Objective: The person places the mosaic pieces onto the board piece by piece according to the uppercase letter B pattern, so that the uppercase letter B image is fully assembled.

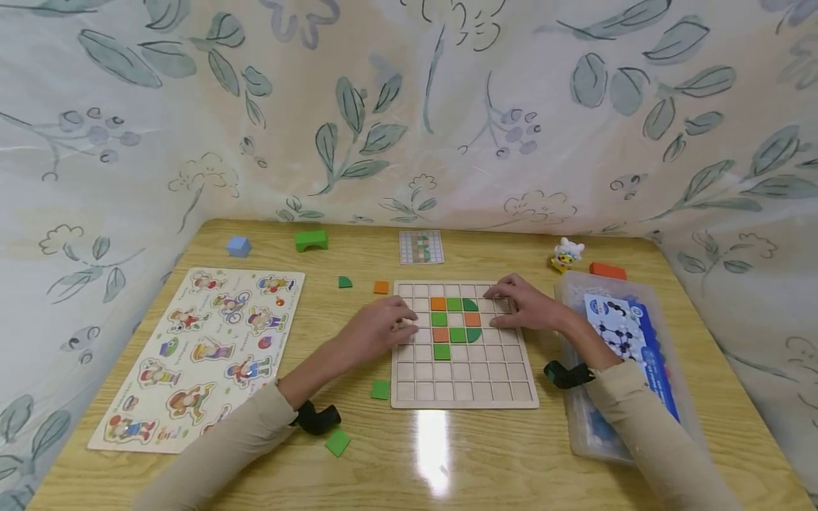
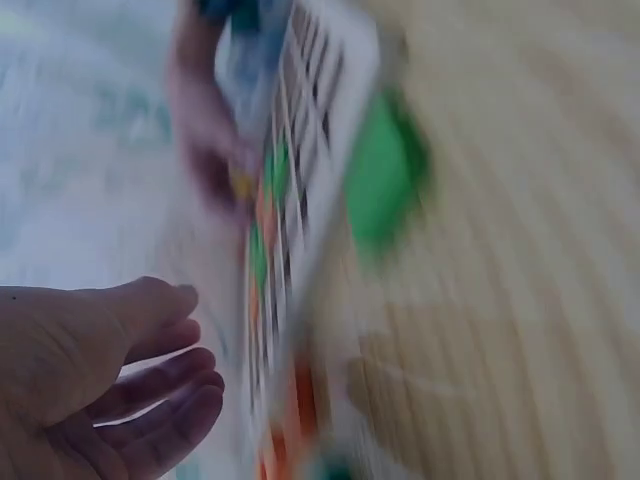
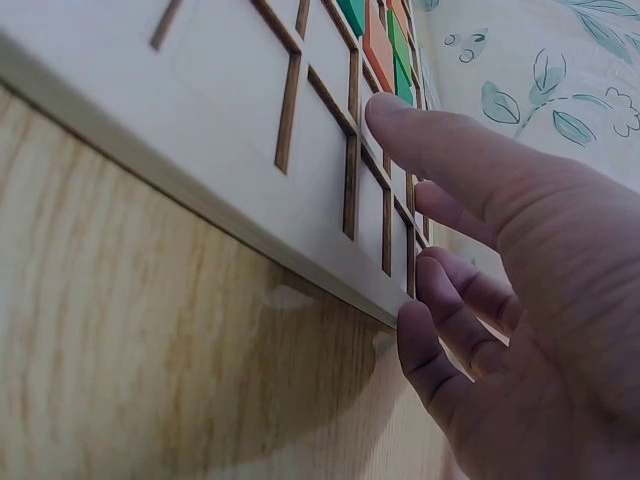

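A pale wooden grid board [image 1: 464, 387] lies in the middle of the table, with several orange and green tiles [image 1: 455, 321] set in its upper cells. My left hand [image 1: 401, 321] rests with relaxed fingers on the board's left edge and holds nothing. My right hand [image 1: 502, 305] lies on the upper right cells, fingers spread. In the right wrist view straight fingers [image 3: 450, 150] touch the board [image 3: 230, 90] and its rim. The left wrist view is blurred: an empty palm [image 2: 120, 370] shows beside the board [image 2: 300, 200].
Loose tiles lie left of the board: green squares [image 1: 380, 389] [image 1: 337, 443], an orange square [image 1: 381, 287], a green quarter piece [image 1: 345, 282]. A pattern card [image 1: 421, 247], blue cube [image 1: 238, 246], green arch [image 1: 311, 240], figure puzzle [image 1: 198, 355], toy [image 1: 566, 254] and plastic box [image 1: 629, 369] surround it.
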Available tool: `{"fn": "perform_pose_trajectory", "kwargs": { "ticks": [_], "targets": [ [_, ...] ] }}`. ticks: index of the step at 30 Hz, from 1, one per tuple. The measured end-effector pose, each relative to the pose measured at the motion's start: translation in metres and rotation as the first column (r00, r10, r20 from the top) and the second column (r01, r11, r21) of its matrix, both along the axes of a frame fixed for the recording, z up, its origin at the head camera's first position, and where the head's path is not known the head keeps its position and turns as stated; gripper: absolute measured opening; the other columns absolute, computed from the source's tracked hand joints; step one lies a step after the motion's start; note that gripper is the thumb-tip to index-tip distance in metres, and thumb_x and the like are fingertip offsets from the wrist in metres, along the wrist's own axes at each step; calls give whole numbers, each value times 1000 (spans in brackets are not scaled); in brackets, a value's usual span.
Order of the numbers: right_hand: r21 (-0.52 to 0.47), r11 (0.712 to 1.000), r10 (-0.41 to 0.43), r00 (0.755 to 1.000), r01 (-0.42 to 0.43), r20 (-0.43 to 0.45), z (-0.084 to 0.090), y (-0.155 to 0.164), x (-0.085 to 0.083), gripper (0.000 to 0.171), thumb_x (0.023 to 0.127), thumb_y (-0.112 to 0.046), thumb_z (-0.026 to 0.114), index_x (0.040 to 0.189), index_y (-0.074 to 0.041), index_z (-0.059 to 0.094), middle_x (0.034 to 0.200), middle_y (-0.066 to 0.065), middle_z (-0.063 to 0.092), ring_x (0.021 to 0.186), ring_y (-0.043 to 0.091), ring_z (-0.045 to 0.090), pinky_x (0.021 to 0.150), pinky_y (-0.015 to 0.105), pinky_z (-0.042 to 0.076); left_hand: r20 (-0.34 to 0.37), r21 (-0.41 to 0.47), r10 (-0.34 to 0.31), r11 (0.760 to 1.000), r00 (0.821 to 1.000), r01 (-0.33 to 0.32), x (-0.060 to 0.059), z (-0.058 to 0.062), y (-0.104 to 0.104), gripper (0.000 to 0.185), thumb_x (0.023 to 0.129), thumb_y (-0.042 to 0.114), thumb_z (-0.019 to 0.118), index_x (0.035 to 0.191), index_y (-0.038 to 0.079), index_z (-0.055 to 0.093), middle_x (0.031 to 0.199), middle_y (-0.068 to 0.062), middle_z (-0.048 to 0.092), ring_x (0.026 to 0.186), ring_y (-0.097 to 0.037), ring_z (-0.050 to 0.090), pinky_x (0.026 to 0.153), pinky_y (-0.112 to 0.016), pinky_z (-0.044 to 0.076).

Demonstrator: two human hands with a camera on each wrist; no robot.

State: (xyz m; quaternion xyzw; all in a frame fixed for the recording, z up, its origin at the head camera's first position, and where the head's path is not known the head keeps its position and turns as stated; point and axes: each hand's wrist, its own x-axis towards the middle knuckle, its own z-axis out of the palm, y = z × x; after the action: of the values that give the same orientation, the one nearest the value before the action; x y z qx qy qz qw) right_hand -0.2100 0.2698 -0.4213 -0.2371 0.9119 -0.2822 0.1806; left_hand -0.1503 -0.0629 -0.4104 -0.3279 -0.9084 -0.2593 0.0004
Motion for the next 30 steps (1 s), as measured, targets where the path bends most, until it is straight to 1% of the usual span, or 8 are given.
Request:
{"fn": "perform_pose_trajectory", "kwargs": {
  "ticks": [3,5,8,10,15,20,24,30],
  "targets": [
    [-11,1000,0,1000,0,15,1,-1,0,50,85,-29,75,128,-11,58,126,16,41,110,28,42,87,39,37,37,34,103,994,994,-105,-9,-4,-33,20,93,21,65,108,9,72,102,-4,68,89,-15,65,77,-31,55],
    [-12,1000,0,1000,0,18,1,-2,0,51,84,-30,75,128,-11,58,126,16,41,109,28,42,87,38,37,88,54,153,986,984,-158,-12,-7,-51,21,93,21,65,109,9,71,103,-5,67,90,-16,66,77,-32,55],
    [1,1000,-3,1000,3,7,0,-1,0,51,84,-31,75,128,-12,58,126,15,41,109,28,43,87,39,38,133,87,177,978,975,-190,-13,-11,-69,23,93,21,65,112,9,71,106,-6,68,91,-18,67,77,-35,55],
    [6,1000,-3,1000,3,2,0,0,0,50,84,-31,75,127,-12,58,126,15,41,110,28,43,88,39,38,136,97,183,976,974,-197,-14,-13,-75,24,92,21,66,111,8,71,104,-7,67,91,-20,67,78,-36,55],
    [-1,1000,-1,1000,1,5,-1,1,0,51,84,-32,75,127,-12,58,126,16,41,111,28,42,88,40,38,121,91,187,976,975,-199,-14,-15,-78,24,91,21,68,112,9,70,105,-8,66,93,-22,66,79,-38,55],
    [18,1000,-17,1000,17,10,-2,1,2,51,84,-32,75,128,-13,59,126,15,41,110,27,43,88,39,38,102,89,145,984,984,-154,-15,-14,-74,26,92,21,66,114,9,70,112,-9,66,99,-24,65,82,-40,54],
    [19,1000,-24,1000,23,21,-2,1,1,51,84,-32,76,128,-14,58,127,13,41,112,27,42,91,41,38,145,108,113,986,983,-129,-20,-14,-70,26,92,19,65,116,9,70,112,-8,66,100,-23,64,84,-40,54],
    [12,1000,-17,1000,16,21,-2,0,-1,52,84,-32,75,129,-14,57,127,14,40,113,27,42,91,41,37,233,119,70,988,970,-99,-30,-15,-66,30,90,17,67,119,9,68,119,-9,62,102,-22,63,84,-37,54]
  ]
}}
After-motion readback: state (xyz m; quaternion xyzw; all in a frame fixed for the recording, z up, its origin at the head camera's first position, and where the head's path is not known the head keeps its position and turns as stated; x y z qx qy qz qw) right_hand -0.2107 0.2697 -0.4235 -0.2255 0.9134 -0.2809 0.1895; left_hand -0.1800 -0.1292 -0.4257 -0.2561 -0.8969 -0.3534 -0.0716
